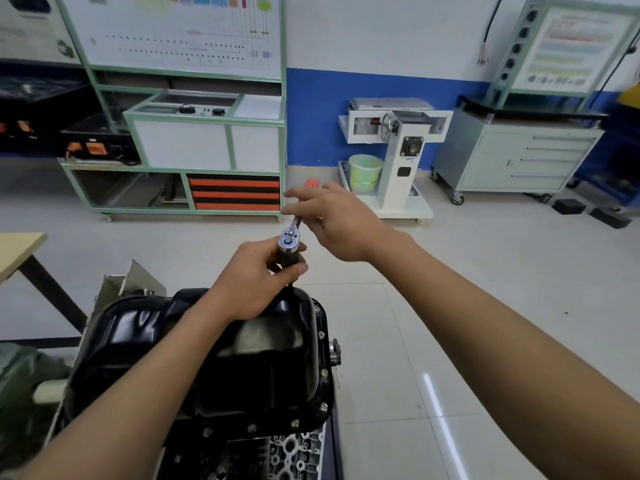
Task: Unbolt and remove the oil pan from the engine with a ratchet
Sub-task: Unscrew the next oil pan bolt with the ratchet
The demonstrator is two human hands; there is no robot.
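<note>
We are looking down on a glossy black oil pan (263, 368) that is sitting sump-up on the engine (294, 452), whose bare grey casting is showing at the near edge. Small silver bolts (324, 407) are sitting in the pan's flange along its right and near sides. The ratchet (288, 237) is standing over the pan's far rim. Its chrome head is facing up at us, a dark socket piece is reaching down to the flange, and the handle is angling up and away to the right. We are pinching the socket piece with our left hand (252, 282) and holding the handle with our right hand (339, 220).
</note>
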